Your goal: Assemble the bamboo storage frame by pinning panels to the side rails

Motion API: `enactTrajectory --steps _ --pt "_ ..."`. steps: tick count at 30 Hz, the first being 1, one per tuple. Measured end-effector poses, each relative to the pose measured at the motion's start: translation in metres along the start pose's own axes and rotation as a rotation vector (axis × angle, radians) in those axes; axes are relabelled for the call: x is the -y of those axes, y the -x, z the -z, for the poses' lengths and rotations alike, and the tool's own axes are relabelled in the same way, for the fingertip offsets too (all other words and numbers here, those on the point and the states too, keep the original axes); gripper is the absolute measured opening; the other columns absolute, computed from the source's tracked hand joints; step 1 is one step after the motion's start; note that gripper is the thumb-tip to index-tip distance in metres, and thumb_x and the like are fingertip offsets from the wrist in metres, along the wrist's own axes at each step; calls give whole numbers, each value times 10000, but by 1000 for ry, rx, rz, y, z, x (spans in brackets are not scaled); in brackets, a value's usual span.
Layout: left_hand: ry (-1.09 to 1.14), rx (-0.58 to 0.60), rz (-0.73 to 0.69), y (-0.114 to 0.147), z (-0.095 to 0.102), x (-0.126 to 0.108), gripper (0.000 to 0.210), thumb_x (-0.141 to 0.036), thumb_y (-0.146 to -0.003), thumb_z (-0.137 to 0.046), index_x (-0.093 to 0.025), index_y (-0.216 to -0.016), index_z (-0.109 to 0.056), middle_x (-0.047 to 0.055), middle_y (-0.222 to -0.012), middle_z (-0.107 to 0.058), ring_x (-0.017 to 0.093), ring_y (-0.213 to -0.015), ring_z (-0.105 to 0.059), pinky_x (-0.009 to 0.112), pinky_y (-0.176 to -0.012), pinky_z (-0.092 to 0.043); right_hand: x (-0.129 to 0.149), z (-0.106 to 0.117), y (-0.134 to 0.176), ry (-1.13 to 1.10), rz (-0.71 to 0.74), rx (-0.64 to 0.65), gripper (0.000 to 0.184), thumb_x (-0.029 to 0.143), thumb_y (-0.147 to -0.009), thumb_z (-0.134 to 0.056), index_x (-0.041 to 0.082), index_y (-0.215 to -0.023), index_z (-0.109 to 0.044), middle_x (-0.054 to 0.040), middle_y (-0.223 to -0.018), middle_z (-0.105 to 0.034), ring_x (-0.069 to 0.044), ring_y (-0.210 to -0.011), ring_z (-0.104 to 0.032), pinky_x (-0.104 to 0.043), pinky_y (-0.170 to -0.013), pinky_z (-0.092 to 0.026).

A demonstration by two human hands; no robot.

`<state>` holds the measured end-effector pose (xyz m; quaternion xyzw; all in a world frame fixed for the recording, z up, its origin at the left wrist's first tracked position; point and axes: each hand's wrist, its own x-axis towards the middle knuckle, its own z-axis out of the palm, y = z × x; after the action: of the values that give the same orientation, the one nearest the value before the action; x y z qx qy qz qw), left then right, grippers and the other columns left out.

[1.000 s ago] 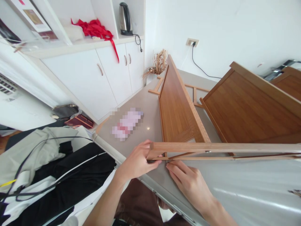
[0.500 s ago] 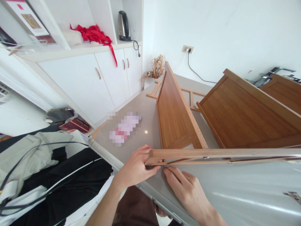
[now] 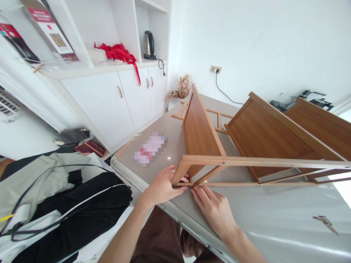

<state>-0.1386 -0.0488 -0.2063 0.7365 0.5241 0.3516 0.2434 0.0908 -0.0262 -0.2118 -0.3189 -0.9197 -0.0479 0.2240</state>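
A wooden shelf unit lies on its side on the grey table [image 3: 159,175]. Its long side frame [image 3: 260,162] runs to the right, and brown shelf boards [image 3: 203,128] stand up behind it. My left hand [image 3: 163,184] is wrapped around the lower left corner of that frame, fingers behind it and thumb in front. Close beside it, my right hand [image 3: 212,204] has its fingertips pinched at the lower rail, by the nearest board's end. Whatever small thing sits between those fingertips is hidden.
A blurred pinkish packet [image 3: 150,148] lies left of the boards. Small metal pieces [image 3: 326,223] rest on the table at right. Dark and grey clothes [image 3: 90,197] with cables lie at lower left. A white cabinet [image 3: 101,102] holds a kettle [image 3: 148,45] and red ribbon [image 3: 117,53].
The view has shifted, and the side frame now shows more of its opening between the upper and lower rails. Both hands stay at the same corner.
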Motion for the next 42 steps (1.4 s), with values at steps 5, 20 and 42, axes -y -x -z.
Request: enactTrajectory --steps 5,20,42 --pt "-9 -17 -4 -1 -3 3 94 -282 -854 -711 -287 -940 -750 -20 -1091 -758 209 -1095 -645 361 -995 -488 -3 -7 0 -79 -134 0 340 357 -1058 -456 197 -805 -616 7 -725 -642 -104 -584 -626 -240 -521 -327" --pt "29 -29 14 0 -5 3 128 -307 -828 -748 -245 -939 -738 19 -1037 -756 207 -1054 -662 346 -966 -509 -11 -4 4 -194 -317 6 279 502 -943 -590 227 -977 -555 73 -605 -603 -123 -466 -574 -231 -492 -373" --pt "-61 246 -118 -19 17 9 358 -359 -872 -687 -318 -1228 -708 36 -1163 -701 200 -1104 -639 344 -1027 -484 -13 -6 5 -300 -375 40 237 448 -921 -615 247 -1012 -527 79 -647 -604 -119 -487 -576 -223 -502 -399"
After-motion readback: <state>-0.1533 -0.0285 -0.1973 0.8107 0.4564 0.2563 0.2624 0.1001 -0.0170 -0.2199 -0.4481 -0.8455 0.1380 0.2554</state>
